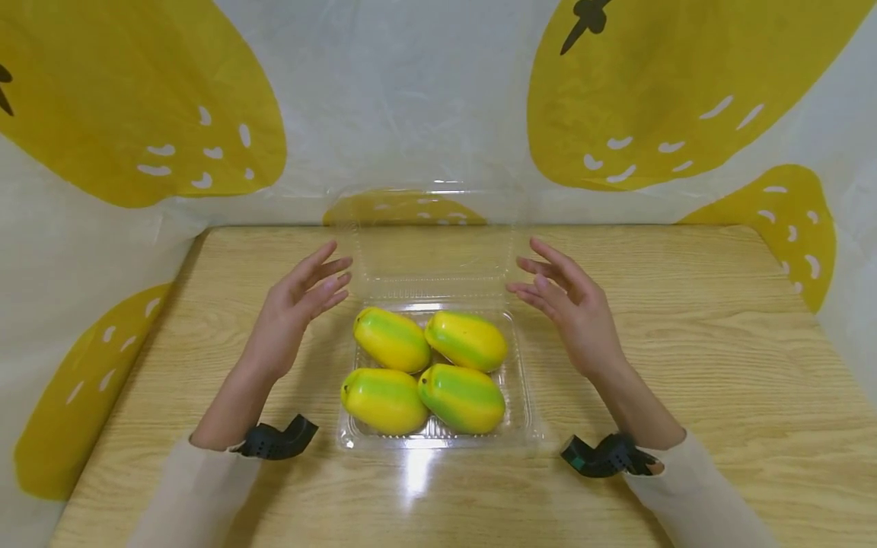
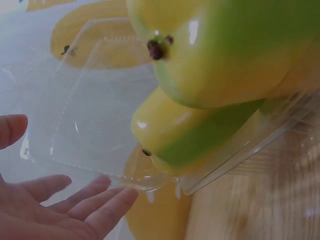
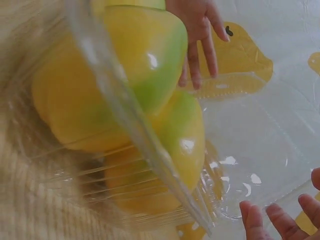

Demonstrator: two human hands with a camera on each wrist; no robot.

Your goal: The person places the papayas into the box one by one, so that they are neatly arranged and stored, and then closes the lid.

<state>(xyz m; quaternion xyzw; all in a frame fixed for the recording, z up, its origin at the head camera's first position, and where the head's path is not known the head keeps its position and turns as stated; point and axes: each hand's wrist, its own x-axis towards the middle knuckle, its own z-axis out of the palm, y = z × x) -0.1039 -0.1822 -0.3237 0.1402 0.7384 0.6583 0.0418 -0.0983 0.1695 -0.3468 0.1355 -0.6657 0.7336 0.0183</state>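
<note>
A clear plastic clamshell box (image 1: 533, 426) lies with its lid (image 1: 438, 255) raised at the back. Several yellow and green fruits, papaya-like in shape, sit in its base in two rows; one is the front left fruit (image 1: 385, 401). My left hand (image 1: 291, 308) is held just left of the lid, fingers spread and nothing in them. On the other side my right hand (image 1: 572, 312) mirrors it, fingers loosely extended toward the lid. Whether any fingertip touches the plastic is hard to tell. The left wrist view shows a fruit (image 2: 190, 132) close up beside the left fingers.
The box rests on a light wood-grain table (image 1: 719, 365). A white cloth with large yellow fruit prints (image 1: 404, 91) hangs behind the table and along its sides. Black wrist cameras (image 1: 277, 440) are strapped at both cuffs.
</note>
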